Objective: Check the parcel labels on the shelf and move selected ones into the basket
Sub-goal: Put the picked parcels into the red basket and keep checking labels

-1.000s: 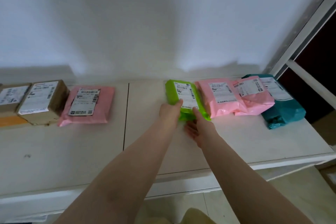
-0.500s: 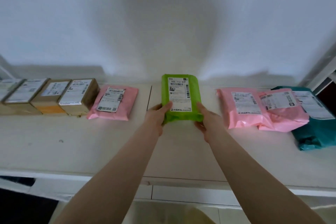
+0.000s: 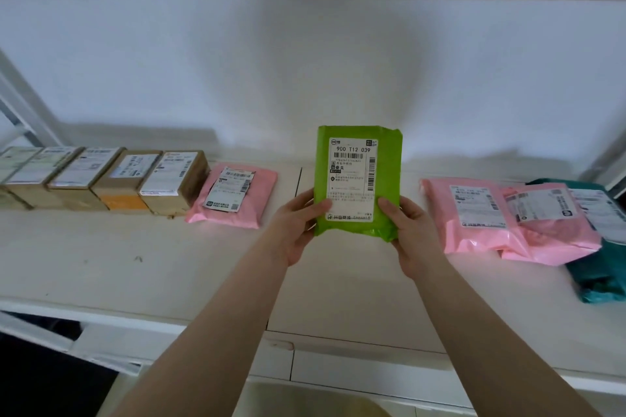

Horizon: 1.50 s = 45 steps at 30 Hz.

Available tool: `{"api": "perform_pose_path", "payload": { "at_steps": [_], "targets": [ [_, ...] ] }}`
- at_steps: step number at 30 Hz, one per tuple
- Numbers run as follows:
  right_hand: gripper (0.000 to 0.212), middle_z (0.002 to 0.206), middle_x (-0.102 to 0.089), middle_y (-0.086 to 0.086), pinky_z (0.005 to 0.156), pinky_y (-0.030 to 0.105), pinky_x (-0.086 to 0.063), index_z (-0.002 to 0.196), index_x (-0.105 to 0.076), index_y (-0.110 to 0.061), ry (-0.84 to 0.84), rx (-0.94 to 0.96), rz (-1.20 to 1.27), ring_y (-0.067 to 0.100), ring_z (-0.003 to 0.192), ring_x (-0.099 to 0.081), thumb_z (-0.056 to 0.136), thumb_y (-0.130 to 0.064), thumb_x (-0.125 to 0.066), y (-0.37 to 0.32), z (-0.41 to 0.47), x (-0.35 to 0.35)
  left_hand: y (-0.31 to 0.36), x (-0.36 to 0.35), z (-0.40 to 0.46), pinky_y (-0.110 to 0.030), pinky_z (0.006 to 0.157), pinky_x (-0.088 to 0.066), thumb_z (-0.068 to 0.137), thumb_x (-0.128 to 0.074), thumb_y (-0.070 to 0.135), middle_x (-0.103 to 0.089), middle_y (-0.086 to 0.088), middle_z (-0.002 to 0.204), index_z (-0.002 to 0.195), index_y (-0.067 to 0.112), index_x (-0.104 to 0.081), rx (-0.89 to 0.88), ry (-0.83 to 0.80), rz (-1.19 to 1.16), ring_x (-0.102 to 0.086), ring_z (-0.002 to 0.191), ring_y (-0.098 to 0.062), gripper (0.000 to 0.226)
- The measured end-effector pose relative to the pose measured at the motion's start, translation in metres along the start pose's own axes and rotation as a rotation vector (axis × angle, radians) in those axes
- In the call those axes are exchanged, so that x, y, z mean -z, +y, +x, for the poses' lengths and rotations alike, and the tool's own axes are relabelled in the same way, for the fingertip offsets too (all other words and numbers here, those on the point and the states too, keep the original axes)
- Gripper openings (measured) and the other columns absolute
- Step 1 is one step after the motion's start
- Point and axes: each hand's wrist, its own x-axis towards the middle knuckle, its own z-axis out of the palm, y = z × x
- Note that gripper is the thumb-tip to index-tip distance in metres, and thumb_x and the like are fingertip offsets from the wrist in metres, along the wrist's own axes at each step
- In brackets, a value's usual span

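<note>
Left hand (image 3: 298, 223) and right hand (image 3: 411, 234) gripping green parcel (image 3: 389, 213) by its lower edges, holding it upright above shelf (image 3: 101, 267), label (image 3: 352, 176) facing camera, pink parcels lying on both sides

Single head-worn wide-angle view, looking forward and slightly down from close range along both forearms onto the long white shelf (image 3: 101, 267) and the white back wall (image 3: 305, 61). Straight edges bow outward near the frame borders.

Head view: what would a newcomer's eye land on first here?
The green parcel, held upright at centre by the left hand and right hand, its label facing the camera. Next, pink parcels overlapping on the shelf at right.
</note>
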Motion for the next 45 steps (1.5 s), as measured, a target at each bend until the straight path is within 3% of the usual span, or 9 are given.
{"api": "perform_pose_path", "payload": {
  "at_steps": [4,8,12,19,24,28,36,40,45],
  "targets": [
    [0.017,0.091,-0.079,0.002,0.069,0.033,-0.056,0.103,-0.071,-0.011,-0.020,0.028,0.018,0.017,0.075,-0.073,0.086,-0.010,-0.068,-0.002,-0.007,-0.004,0.006,0.005,-0.006,-0.036,0.094,-0.052,0.085,-0.063,-0.003,-0.069,-0.012,0.119,0.126,0.011,-0.060,0.000,-0.035,-0.007,-0.068,0.097,-0.025,0.044],
    [0.016,0.090,-0.079,0.001,0.066,0.030,-0.058,0.102,-0.071,-0.011,-0.037,0.042,0.032,0.015,0.075,-0.074,0.087,-0.009,-0.067,-0.001,-0.013,-0.009,0.010,0.008,-0.011,-0.030,0.080,-0.058,0.084,-0.063,-0.004,-0.072,-0.009,0.110,0.126,0.010,-0.060,0.003,-0.055,-0.024,-0.071,0.089,-0.021,0.044],
    [0.014,0.087,-0.079,-0.001,0.065,0.029,-0.059,0.102,-0.070,-0.011,-0.028,0.046,0.055,0.013,0.073,-0.074,0.089,-0.006,-0.066,-0.001,-0.019,-0.014,0.011,0.011,-0.016,-0.033,0.090,-0.054,0.084,-0.063,-0.005,-0.071,-0.009,0.114,0.126,0.011,-0.060,-0.004,-0.046,-0.025,-0.070,0.093,-0.023,0.045],
    [0.017,0.091,-0.079,0.001,0.078,0.037,-0.058,0.105,-0.071,-0.011,-0.008,0.034,0.049,0.016,0.078,-0.074,0.088,-0.011,-0.068,0.004,-0.029,-0.015,0.006,0.012,-0.027,-0.030,0.087,-0.053,0.086,-0.065,0.001,-0.071,-0.008,0.108,0.128,0.010,-0.061,-0.016,-0.010,-0.009,-0.068,0.087,-0.020,0.043],
    [0.021,0.097,-0.078,0.005,0.074,0.030,-0.062,0.112,-0.070,-0.007,0.055,0.085,0.011,0.016,0.082,-0.074,0.092,-0.013,-0.065,0.005,-0.049,-0.012,-0.001,0.009,-0.033,-0.029,0.082,-0.057,0.084,-0.068,0.004,-0.072,-0.008,0.107,0.128,0.009,-0.060,0.017,-0.037,0.004,-0.067,0.090,-0.021,0.045],
    [0.016,0.098,-0.076,0.005,0.076,0.032,-0.061,0.109,-0.071,-0.013,0.216,0.200,-0.066,0.017,0.084,-0.073,0.095,-0.013,-0.062,0.012,-0.084,-0.002,-0.017,0.002,-0.040,-0.038,0.097,-0.051,0.084,-0.068,0.004,-0.072,-0.010,0.111,0.131,0.006,-0.057,0.063,-0.151,0.065,-0.068,0.096,-0.024,0.049],
    [0.011,0.101,-0.077,0.005,0.082,0.035,-0.059,0.102,-0.072,-0.019,0.599,0.195,-0.048,0.023,0.093,-0.072,0.095,-0.019,-0.063,0.048,-0.210,0.047,-0.083,-0.022,-0.090,-0.037,0.098,-0.048,0.088,-0.061,0.003,-0.068,-0.009,0.115,0.133,0.006,-0.053,0.200,-0.492,0.270,-0.066,0.096,-0.022,0.046],
    [0.011,0.095,-0.078,-0.003,0.081,0.032,-0.059,0.101,-0.071,-0.020,0.780,0.176,-0.021,0.016,0.087,-0.073,0.096,-0.017,-0.062,0.069,-0.281,0.081,-0.134,-0.040,-0.130,-0.029,0.086,-0.054,0.088,-0.062,0.004,-0.069,-0.008,0.119,0.132,0.009,-0.054,0.311,-0.643,0.345,-0.067,0.097,-0.019,0.045],
    [0.015,0.105,-0.076,0.005,0.089,0.041,-0.057,0.108,-0.070,-0.019,0.983,0.151,0.022,0.023,0.097,-0.072,0.096,-0.019,-0.061,0.090,-0.367,0.136,-0.200,-0.080,-0.183,-0.029,0.081,-0.056,0.087,-0.064,0.005,-0.070,-0.009,0.117,0.132,0.010,-0.055,0.444,-0.786,0.460,-0.068,0.096,-0.020,0.046]
  ]
}}
